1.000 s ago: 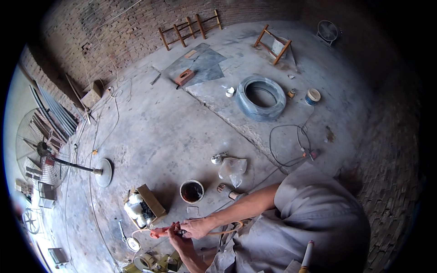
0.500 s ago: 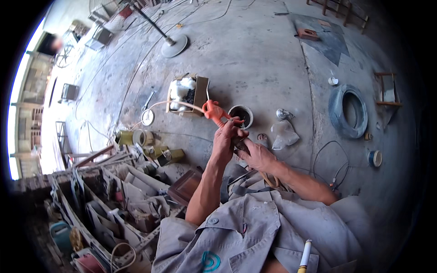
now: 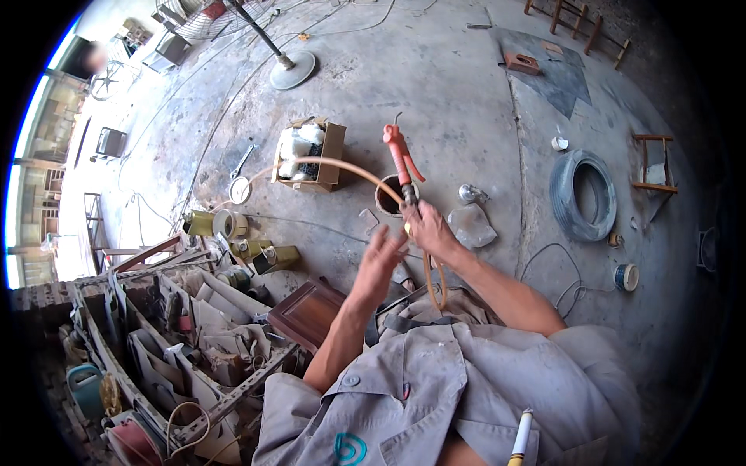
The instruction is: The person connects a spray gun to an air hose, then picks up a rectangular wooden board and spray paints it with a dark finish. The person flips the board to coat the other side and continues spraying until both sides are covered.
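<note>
My right hand is closed around the dark coupling at the lower end of an orange-red air blow gun. The gun stands upright, its bent thin nozzle pointing away from me and its trigger lever on the right side. A tan air hose arcs from near that hand toward the left, and a further loop hangs below it. My left hand is just left of the coupling, with fingers apart and nothing in them. Past the hands sits a round pot with a dark inside, partly hidden by the gun and hose.
A cardboard box with white wrapped items stands beyond the pot. Right of it lie a clear plastic bag and a coil of grey hose. A rack crammed with sheet pieces is at near left. The fan base stands farther off.
My left hand has let go of the blow gun and drawn back, opening. The gun has swung from pointing left to upright, now held by my right hand at its coupling.
</note>
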Demonstrator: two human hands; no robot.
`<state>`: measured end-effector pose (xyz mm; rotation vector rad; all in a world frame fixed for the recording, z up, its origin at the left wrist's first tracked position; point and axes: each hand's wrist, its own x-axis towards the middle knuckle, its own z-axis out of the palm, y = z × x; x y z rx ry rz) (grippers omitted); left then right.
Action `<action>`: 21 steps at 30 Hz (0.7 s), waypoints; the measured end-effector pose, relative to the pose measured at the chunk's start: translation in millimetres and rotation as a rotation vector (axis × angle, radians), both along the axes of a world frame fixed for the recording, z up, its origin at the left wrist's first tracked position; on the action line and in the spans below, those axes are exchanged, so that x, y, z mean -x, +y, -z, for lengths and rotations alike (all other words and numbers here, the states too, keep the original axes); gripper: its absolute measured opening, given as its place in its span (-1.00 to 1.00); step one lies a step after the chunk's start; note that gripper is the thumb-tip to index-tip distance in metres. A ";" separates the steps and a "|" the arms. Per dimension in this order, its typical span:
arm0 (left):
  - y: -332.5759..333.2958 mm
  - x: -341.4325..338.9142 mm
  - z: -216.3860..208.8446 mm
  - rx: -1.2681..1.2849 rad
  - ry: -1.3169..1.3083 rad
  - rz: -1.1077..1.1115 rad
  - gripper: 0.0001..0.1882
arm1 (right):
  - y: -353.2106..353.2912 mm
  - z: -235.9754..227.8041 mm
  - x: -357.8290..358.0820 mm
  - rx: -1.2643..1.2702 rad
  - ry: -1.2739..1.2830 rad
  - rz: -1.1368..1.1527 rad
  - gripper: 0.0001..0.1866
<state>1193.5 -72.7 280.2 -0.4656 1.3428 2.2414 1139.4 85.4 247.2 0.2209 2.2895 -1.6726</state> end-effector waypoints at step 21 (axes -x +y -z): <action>-0.7 -44.7 34.9 0.874 0.339 0.099 -0.58 | 12.4 0.7 52.3 0.601 -0.291 0.547 -0.73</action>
